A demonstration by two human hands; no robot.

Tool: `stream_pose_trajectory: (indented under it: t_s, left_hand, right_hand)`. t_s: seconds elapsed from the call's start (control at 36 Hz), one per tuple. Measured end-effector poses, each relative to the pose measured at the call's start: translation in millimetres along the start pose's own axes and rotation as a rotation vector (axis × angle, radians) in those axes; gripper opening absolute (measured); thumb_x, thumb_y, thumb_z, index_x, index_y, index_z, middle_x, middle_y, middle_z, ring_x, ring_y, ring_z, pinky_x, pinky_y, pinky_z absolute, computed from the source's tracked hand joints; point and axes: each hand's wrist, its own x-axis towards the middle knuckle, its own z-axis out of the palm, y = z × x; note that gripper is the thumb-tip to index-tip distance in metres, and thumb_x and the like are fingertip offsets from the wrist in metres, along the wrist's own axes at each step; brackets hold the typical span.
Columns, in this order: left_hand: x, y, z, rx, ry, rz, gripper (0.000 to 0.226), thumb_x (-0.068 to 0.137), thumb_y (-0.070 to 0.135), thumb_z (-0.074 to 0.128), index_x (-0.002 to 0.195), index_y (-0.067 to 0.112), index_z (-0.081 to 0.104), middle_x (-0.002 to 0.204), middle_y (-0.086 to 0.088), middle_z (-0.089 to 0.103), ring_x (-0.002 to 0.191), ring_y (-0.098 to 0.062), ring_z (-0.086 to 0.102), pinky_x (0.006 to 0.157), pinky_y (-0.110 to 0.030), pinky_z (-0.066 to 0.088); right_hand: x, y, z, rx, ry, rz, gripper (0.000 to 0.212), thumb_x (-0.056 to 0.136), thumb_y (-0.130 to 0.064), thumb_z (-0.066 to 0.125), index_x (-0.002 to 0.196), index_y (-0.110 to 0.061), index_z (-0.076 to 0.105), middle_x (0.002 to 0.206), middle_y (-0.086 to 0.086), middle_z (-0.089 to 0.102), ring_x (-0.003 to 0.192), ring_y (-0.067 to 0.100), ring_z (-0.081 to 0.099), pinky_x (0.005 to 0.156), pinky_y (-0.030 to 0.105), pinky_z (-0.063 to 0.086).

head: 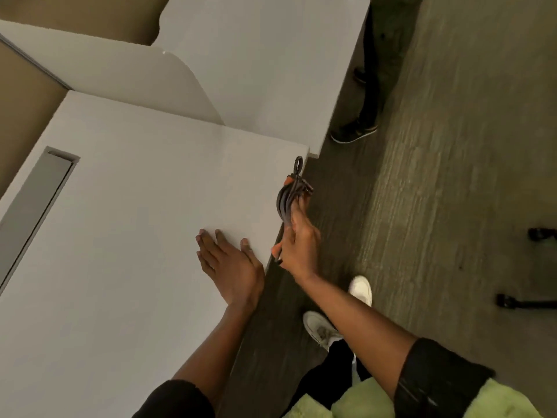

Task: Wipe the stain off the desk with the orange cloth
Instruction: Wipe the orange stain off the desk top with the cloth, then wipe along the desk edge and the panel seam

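White laminate covers the worktop, which fills the left and centre of the head view; we see no stain on its visible surface. We note a long recessed slot along its left side and a curved white divider panel at its far edge, with a second white surface beyond.

We find the left hand lying flat, palm down, fingers spread, near the worktop's right edge; its grip is wide and holds nothing.

We find the right hand just beyond that right edge, over the floor. Its grip is closed around the orange cloth, which is bunched and twisted, showing mostly dark folds with orange at the top and below the fingers. A small dark loop stands up from the cloth's far end. The cloth does not touch the worktop.

Two white shoes stand on the floor below the right forearm. Another person's dark shoe shows further off.
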Motion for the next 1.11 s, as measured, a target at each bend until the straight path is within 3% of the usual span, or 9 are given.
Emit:
stream_pose_trajectory:
  t_s: [0.06,0.14,0.28,0.5,0.81,0.92,0.97,1.06,1.11]
  left_hand:
    - [0.5,5.1,1.7,-0.017,0.012,0.029,0.06,0.115,0.032,0.048,0.165,0.001,0.035,0.182,-0.023,0.013,0.17,-0.042,0.012,0.138,-0.056,0.018]
    - [7.3,12.5,3.2,-0.006,0.036,0.08,0.051,0.113,0.025,0.055,0.157,0.0,0.044,0.176,-0.025,0.025,0.164,-0.046,0.024,0.131,-0.06,0.033]
    - [17.6,8.8,7.0,0.055,0.108,0.134,0.044,0.11,0.025,0.058,0.147,0.003,0.048,0.164,-0.023,0.039,0.15,-0.047,0.039,0.12,-0.061,0.042]
    - [22.2,0.4,16.0,0.043,0.173,0.18,0.041,0.108,0.027,0.059,0.143,0.01,0.047,0.162,-0.018,0.042,0.149,-0.044,0.041,0.119,-0.059,0.04]
    - [23.4,-2.3,17.5,0.052,0.149,0.185,0.043,0.108,0.033,0.05,0.144,0.009,0.044,0.161,-0.018,0.041,0.147,-0.044,0.04,0.116,-0.06,0.04]
    - [22.2,-1.7,15.4,0.04,0.146,0.19,0.045,0.106,0.036,0.045,0.143,0.009,0.045,0.159,-0.018,0.043,0.146,-0.044,0.04,0.115,-0.061,0.04]
    - [22.5,-1.4,14.6,0.038,0.146,0.187,0.045,0.106,0.037,0.045,0.142,0.009,0.046,0.159,-0.018,0.044,0.146,-0.044,0.041,0.115,-0.06,0.04]
    - [22.8,-1.6,14.6,0.04,0.145,0.188,0.044,0.108,0.036,0.046,0.142,0.009,0.047,0.159,-0.019,0.044,0.146,-0.044,0.041,0.116,-0.06,0.04]
    - [23.3,-2.6,16.0,0.046,0.145,0.188,0.042,0.109,0.033,0.05,0.143,0.008,0.047,0.159,-0.019,0.044,0.146,-0.045,0.041,0.115,-0.061,0.04]
  right_hand:
    - [-6.8,-3.7,9.3,0.08,0.001,0.088,0.065,0.098,0.014,0.058,0.158,-0.004,0.042,0.167,0.013,0.04,0.155,0.021,0.038,0.117,-0.002,0.021]
    - [-9.9,-0.1,13.9,0.227,-0.008,0.199,0.062,0.102,0.011,0.053,0.16,-0.006,0.039,0.168,0.01,0.04,0.155,0.023,0.04,0.127,0.033,0.037]
    - [27.9,-10.6,11.9,0.419,0.053,0.308,0.061,0.106,0.008,0.044,0.161,-0.019,0.043,0.157,0.008,0.056,0.116,0.043,0.067,0.102,0.063,0.056]
    - [99.1,-17.3,-6.0,0.453,0.119,0.298,0.051,0.106,0.006,0.048,0.153,-0.013,0.051,0.149,0.014,0.061,0.129,0.045,0.064,0.104,0.061,0.056]
    - [27.2,-6.3,-1.7,0.365,0.014,0.309,0.053,0.105,0.006,0.048,0.154,-0.014,0.051,0.145,0.012,0.065,0.122,0.039,0.069,0.1,0.056,0.059]
    - [73.9,-8.3,-6.1,0.408,0.06,0.312,0.046,0.106,0.005,0.047,0.146,-0.015,0.059,0.133,0.009,0.071,0.095,0.025,0.078,0.072,0.037,0.067]
    - [103.4,-9.9,-11.0,0.434,0.089,0.316,0.045,0.107,0.004,0.045,0.146,-0.014,0.06,0.132,0.008,0.071,0.097,0.018,0.072,0.077,0.026,0.062]
    - [128.0,-10.2,-15.0,0.431,0.089,0.314,0.045,0.108,0.004,0.043,0.146,-0.014,0.059,0.119,-0.001,0.065,0.098,0.016,0.062,0.088,0.04,0.062]
    - [121.8,-9.3,-15.3,0.358,0.083,0.285,0.045,0.108,0.003,0.043,0.146,-0.016,0.058,0.122,0.003,0.069,0.083,0.011,0.069,0.071,0.028,0.062]
